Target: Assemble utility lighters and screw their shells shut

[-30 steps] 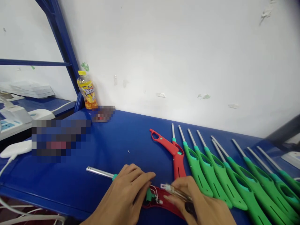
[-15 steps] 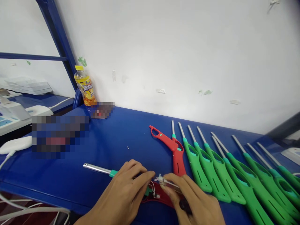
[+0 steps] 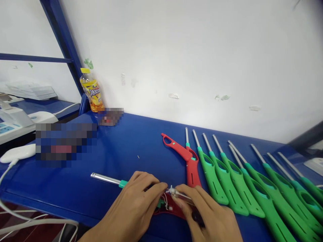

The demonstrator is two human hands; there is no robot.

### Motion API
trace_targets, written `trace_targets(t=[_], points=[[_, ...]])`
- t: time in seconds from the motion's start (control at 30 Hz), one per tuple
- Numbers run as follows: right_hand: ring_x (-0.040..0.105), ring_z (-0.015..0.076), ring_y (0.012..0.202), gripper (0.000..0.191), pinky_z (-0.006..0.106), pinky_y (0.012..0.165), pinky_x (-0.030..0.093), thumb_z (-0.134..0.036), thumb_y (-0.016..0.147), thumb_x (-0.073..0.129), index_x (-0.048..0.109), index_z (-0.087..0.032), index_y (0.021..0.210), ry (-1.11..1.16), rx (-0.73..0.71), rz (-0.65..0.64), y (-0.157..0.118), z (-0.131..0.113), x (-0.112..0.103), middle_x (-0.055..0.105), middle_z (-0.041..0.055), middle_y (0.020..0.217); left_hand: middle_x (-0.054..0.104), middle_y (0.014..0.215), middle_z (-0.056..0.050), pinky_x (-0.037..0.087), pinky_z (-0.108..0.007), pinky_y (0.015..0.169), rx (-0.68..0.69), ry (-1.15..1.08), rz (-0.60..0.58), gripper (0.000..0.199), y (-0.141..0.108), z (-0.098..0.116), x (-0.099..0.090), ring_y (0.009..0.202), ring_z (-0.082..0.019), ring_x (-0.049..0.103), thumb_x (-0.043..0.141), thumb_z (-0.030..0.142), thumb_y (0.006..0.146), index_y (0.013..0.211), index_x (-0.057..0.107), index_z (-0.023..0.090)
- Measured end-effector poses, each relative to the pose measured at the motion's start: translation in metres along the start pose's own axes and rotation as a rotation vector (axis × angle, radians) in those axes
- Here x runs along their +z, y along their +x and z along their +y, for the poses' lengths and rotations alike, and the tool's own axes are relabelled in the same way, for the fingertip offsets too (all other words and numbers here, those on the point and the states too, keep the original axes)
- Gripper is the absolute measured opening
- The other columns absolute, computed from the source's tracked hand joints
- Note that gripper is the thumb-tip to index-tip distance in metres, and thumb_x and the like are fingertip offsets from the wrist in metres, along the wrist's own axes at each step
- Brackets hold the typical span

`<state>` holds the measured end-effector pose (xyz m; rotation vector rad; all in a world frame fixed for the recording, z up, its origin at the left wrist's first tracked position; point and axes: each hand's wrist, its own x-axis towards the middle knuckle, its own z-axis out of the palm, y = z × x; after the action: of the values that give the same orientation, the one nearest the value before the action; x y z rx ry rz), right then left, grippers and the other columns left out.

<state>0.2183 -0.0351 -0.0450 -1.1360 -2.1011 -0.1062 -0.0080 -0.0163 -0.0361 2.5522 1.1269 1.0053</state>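
An opened gas lighter lies at the front of the table, its red half-shell showing thin white wires and a green part inside. Its metal tube points left. My left hand is closed over the lighter's middle, thumb and index finger pinched together; what is at their tips is too small to make out. In my right hand is a clear fuel tank, its white valve end close to my left fingertips. Below my right fingers is a dark part, mostly hidden.
A red lighter lies beyond my right hand, with a loose red half-shell against it. Several green lighters line the right side. A small pin lies mid-table. A drink bottle, blurred items and a white cable are left.
My right hand has shifted slightly left, bringing the tank's valve end closer to my left fingertips. My left hand stays over the lighter. The view has tilted a little.
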Motion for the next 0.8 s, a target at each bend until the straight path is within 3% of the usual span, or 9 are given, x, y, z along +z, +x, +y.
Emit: trace_targets(t=[0.37, 0.8], points=[[0.081, 0.0151, 0.071, 0.025, 0.016, 0.062, 0.062, -0.035, 0.112, 0.052, 0.071, -0.022, 0.119, -0.030, -0.058, 0.011, -0.0020, 0.0023, 0.0007, 0.078, 0.0021, 0.091, 0.069, 0.098, -0.003, 0.049, -0.034, 0.078, 0.038, -0.004, -0.006, 0.026, 0.0014, 0.0020, -0.0021, 0.084, -0.020, 0.059, 0.041, 0.012, 0.113, 0.117, 0.065, 0.019], [0.074, 0.0104, 0.055, 0.039, 0.016, 0.042, 0.050, -0.034, 0.116, 0.036, 0.073, -0.022, 0.122, -0.138, -0.119, -0.070, -0.0020, 0.0074, -0.0009, 0.072, -0.0001, 0.082, 0.068, 0.100, -0.003, 0.050, -0.036, 0.082, 0.064, 0.027, -0.047, 0.028, -0.0005, 0.0013, -0.0004, 0.086, -0.021, 0.060, 0.045, 0.001, 0.106, 0.120, 0.063, 0.017]])
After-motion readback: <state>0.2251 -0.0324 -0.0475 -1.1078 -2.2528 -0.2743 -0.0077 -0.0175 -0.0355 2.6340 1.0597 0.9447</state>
